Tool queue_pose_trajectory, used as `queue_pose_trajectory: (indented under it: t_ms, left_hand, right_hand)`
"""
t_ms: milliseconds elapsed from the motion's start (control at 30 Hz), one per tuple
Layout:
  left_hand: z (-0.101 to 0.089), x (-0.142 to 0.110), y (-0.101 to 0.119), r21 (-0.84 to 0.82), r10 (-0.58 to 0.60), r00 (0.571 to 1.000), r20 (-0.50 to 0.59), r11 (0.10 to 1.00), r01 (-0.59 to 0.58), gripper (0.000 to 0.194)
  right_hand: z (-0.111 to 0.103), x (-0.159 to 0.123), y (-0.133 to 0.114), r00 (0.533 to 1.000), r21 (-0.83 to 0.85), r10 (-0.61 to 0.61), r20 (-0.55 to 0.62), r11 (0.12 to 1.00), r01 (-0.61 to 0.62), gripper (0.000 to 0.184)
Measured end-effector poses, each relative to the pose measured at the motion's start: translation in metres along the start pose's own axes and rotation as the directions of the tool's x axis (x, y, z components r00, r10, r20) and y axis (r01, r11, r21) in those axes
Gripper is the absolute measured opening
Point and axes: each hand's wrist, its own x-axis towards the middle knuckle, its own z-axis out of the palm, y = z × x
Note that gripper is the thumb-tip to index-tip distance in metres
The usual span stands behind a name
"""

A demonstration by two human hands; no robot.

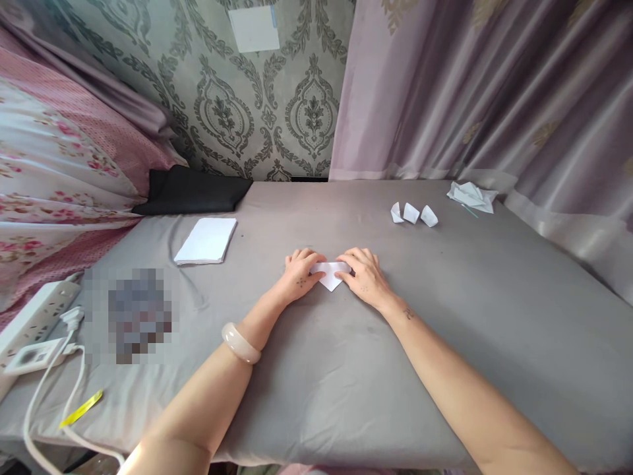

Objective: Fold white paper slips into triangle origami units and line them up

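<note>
Between my two hands is a small folded piece of white paper [331,276], its straight edge at the far side and its point towards me. My left hand [301,272] pinches the left corner between thumb and fingers. At the opposite corner my right hand [364,276] grips the paper in the same way. Both hands rest at the middle of the grey-covered table [316,382]. The corners under my fingers are partly hidden. Beyond my right hand stand three small folded white paper pieces [411,213] in a row.
A stack of white paper [208,241] lies at the left, with a folded black cloth [192,191] behind it. White paper pieces [472,196] lie at the far right. A power strip [37,316] with white cables and a yellow strip [82,409] occupy the near left.
</note>
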Motion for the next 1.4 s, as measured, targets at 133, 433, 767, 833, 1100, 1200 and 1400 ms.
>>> queue_pose_trajectory:
  t_ms: [133,433,767,833,1100,1200,1400]
  left_hand:
    - [0.000,0.000,0.000,0.015,0.009,1.000,0.010,1.000,-0.009,0.022]
    - [-0.001,0.000,0.000,0.029,0.017,0.999,0.042,0.999,-0.018,0.026]
    - [0.001,0.000,-0.001,0.039,0.022,0.999,0.027,0.999,-0.023,0.026]
    - [0.001,0.000,-0.002,0.042,0.020,0.999,0.026,0.999,-0.021,0.026]
    - [0.003,-0.002,-0.002,0.047,0.038,0.999,0.011,0.998,-0.039,0.025]
    - [0.002,-0.002,-0.002,0.045,0.028,1.000,0.012,0.999,-0.028,0.024]
    - [0.001,-0.002,0.000,0.048,0.025,1.000,0.012,0.999,-0.025,0.025]
  right_hand:
    - [-0.001,-0.005,0.001,0.995,-0.025,0.073,-0.073,0.997,-0.075,0.019]
    - [0.000,-0.007,0.007,0.977,0.014,0.204,-0.068,0.979,-0.203,0.020]
    - [0.001,-0.006,0.009,0.965,0.017,0.261,-0.032,0.965,-0.261,0.022]
    - [0.001,-0.005,0.010,0.961,0.026,0.274,-0.021,0.962,-0.274,0.023]
    - [-0.001,-0.005,0.009,0.970,0.017,0.242,-0.016,0.970,-0.242,0.021]
    - [-0.002,-0.008,0.007,0.982,0.000,0.184,-0.038,0.983,-0.184,0.019]
    - [-0.005,-0.008,0.002,0.990,-0.022,0.088,-0.111,0.996,-0.091,0.009]
